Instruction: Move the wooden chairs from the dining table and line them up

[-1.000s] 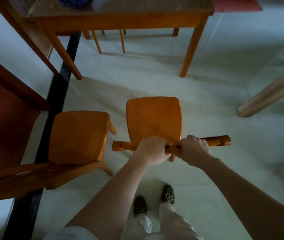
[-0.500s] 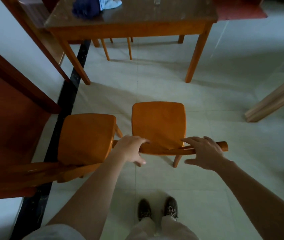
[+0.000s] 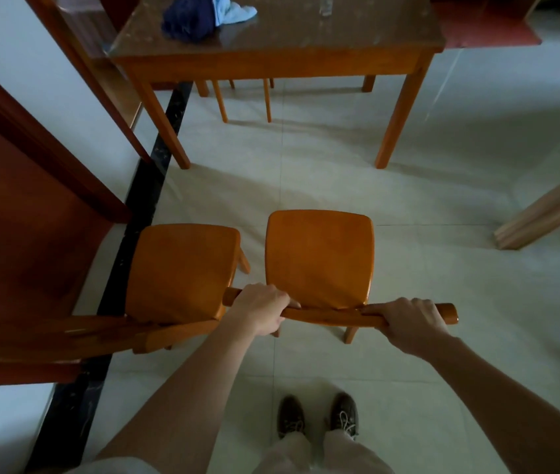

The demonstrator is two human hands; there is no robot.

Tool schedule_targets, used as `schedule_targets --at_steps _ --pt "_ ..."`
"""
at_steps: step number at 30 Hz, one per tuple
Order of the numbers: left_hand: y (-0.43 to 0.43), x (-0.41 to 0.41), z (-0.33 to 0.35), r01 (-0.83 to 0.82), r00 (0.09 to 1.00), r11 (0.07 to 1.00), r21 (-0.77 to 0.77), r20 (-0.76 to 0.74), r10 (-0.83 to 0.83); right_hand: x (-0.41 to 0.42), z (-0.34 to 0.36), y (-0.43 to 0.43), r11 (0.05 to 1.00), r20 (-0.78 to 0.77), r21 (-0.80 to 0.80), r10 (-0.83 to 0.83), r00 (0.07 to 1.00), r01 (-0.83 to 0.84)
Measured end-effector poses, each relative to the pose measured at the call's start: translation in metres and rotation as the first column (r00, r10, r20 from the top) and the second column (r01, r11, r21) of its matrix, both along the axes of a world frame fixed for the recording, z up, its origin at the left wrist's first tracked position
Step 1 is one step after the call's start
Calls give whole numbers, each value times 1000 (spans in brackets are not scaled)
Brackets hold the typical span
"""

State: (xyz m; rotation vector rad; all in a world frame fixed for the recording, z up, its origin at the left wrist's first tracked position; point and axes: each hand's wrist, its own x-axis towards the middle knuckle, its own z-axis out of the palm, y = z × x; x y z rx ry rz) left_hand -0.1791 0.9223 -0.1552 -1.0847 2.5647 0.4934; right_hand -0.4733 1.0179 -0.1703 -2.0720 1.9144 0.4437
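Two orange wooden chairs stand side by side on the tiled floor in front of me. The right chair has its top rail toward me. My left hand is closed on the left end of that rail. On the right end of the rail, my right hand is closed too. The left chair stands next to it, close to a dark floor strip. The dining table is farther ahead, with the legs of another chair visible under it.
A dark blue and light blue cloth lies on the table. Brown wooden door panels and a frame stand at left. A pale wooden beam leans in at right. My shoes are just behind the chair.
A second ago both hands gripped the rail's middle. They let go and spread apart, and now each grips one end of the rail. The chair sits closer to the left chair.
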Motion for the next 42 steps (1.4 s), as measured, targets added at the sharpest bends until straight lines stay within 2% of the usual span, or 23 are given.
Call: schedule_targets --at_steps 11,26,30,32,34,35,36,37,39,40,42 --pt "39 56 -6 -69 997 998 -7 -43 69 45 2 26 997 -24 -9 78 997 -78" --pt "45 106 -3 -64 998 998 -21 -14 63 93 -13 31 993 12 -36 111 994 -111" --pt "43 114 -9 -62 997 997 -34 46 64 99 -16 35 992 29 -36 121 992 -119" --pt "41 116 -6 -63 997 998 2 53 63 101 -13 34 993 67 -21 120 991 -118" --pt "38 116 4 -114 993 976 183 -9 118 103 -4 33 994 182 30 95 979 -102" --pt "37 115 12 -171 975 927 333 -80 209 104 4 32 994 302 80 46 952 -73" --pt "37 111 25 -224 927 852 473 -168 337 105 17 31 991 461 135 -39 887 -27" --pt "35 106 40 -242 852 811 533 -283 441 107 33 30 986 618 161 -131 775 38" --pt "29 91 68 -239 674 845 479 -545 499 109 66 23 972 801 80 -196 566 223" --pt "24 82 82 -238 578 856 458 -641 504 108 84 17 948 845 -9 -164 510 320" --pt "13 59 109 -219 421 853 473 -743 520 104 117 6 893 889 -132 -86 450 431"
